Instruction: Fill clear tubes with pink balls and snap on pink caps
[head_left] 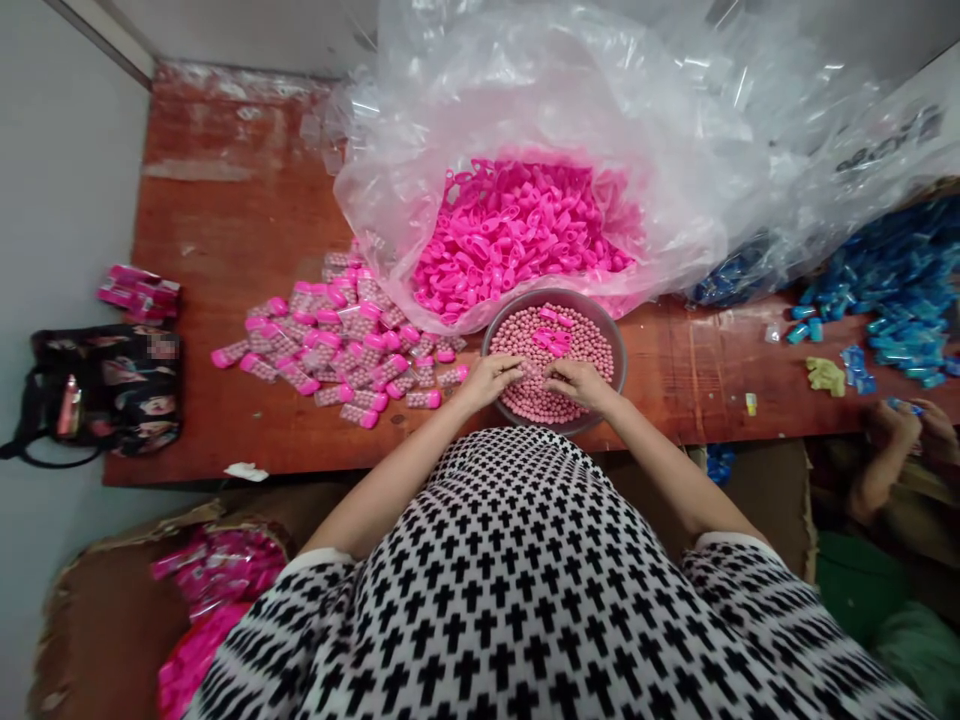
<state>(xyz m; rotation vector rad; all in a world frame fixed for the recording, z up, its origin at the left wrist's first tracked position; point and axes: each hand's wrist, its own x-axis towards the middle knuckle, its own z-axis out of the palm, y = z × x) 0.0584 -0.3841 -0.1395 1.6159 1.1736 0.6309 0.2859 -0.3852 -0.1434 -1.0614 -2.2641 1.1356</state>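
My left hand (491, 380) is over the left side of a grey bowl (620, 362), its fingers bent together. Facing it, my right hand (579, 384) is above the bowl's right half with the fingers curled in a pinch. Anything between the fingers of either hand is too small or hidden to make out. Small round pink beads (589, 345) fill the bowl, and a few bright pink plastic caps (553, 342) lie on top of them. Left of the bowl spreads a heap of clear pink-capped containers (330, 340) filled with beads.
Behind the bowl, a large clear plastic bag (660, 180) holds many pink plastic pieces (517, 235). Blue pieces (907, 300) are piled at right, near a co-worker's hands (904, 425). A black patterned bag (142, 390) lies at the table's left edge. Below stands a box of pink packets (225, 570).
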